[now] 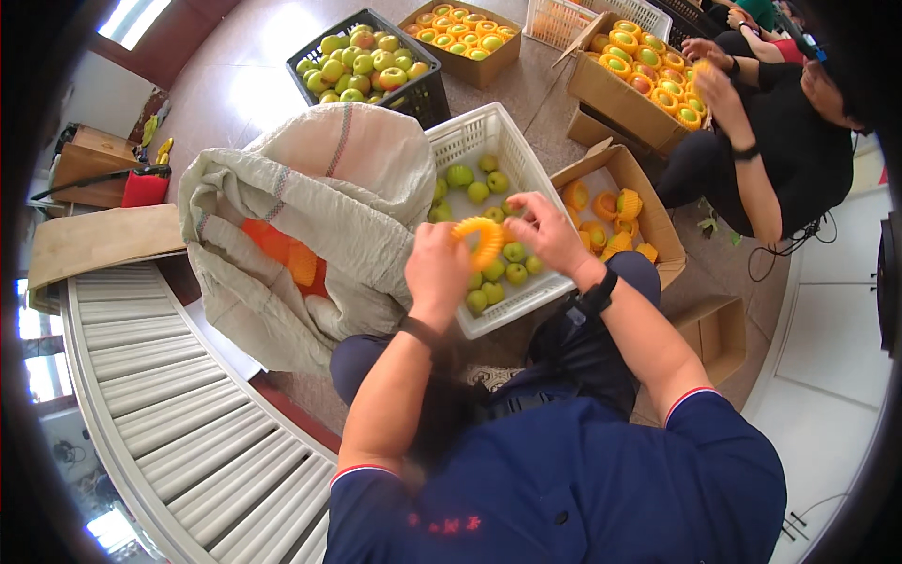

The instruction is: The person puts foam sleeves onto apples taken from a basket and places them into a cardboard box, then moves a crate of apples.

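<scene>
Between my two hands is a yellow-orange foam fruit net (486, 246), rolled into a ring. My left hand (439, 274) is closed on its left side. At the ring's right edge, the curled fingers of my right hand (547, 237) pinch it, slightly blurred. Both hands are above a white plastic crate (495, 129), where several loose green apples (477, 192) lie. Right of the crate, a cardboard box (658, 226) has netted fruit (629, 204) in it. On the left stands an open woven sack (366, 188) with orange foam nets (301, 263) showing inside.
A black crate (426, 101) heaped with apples and a carton of netted fruit (460, 58) stand at the back. At right, a person in black (785, 141) handles fruit over another full carton (601, 92). A roller conveyor (178, 385) curves along the left.
</scene>
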The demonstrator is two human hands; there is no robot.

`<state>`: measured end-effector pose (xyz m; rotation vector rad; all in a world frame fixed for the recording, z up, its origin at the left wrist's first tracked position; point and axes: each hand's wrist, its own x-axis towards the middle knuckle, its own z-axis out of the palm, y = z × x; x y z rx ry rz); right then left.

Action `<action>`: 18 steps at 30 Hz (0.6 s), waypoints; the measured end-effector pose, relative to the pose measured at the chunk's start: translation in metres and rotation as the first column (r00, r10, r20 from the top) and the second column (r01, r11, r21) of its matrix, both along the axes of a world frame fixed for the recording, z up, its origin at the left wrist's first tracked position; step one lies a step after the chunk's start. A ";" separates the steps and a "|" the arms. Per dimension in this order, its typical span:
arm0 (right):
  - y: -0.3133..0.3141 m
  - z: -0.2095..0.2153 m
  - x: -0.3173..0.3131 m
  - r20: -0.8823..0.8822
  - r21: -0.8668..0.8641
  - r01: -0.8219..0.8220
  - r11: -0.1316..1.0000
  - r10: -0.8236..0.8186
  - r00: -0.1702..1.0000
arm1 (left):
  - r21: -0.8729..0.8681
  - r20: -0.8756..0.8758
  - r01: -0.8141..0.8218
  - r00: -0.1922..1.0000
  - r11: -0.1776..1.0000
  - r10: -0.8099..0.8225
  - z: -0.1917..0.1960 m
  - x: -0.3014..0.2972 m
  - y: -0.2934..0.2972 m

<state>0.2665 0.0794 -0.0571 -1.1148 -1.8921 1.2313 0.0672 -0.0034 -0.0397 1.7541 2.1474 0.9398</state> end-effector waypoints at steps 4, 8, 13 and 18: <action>0.052 -0.088 0.022 0.120 -0.055 0.142 0.988 -0.135 0.984 | 0.050 0.249 -0.084 0.966 0.995 0.069 -0.013 -0.033 0.013; 0.074 -0.133 0.022 0.408 -0.219 0.170 0.961 -0.068 0.910 | -0.050 0.779 -0.149 0.613 0.988 0.131 0.014 -0.040 0.017; 0.073 -0.183 0.010 0.566 -0.160 0.082 0.984 0.023 0.824 | -0.089 0.872 -0.130 0.470 0.988 0.140 0.030 -0.048 0.018; 0.056 -0.223 0.008 0.637 -0.343 0.014 0.939 0.221 0.739 | -0.084 0.908 -0.156 0.396 0.984 0.141 0.031 -0.060 0.022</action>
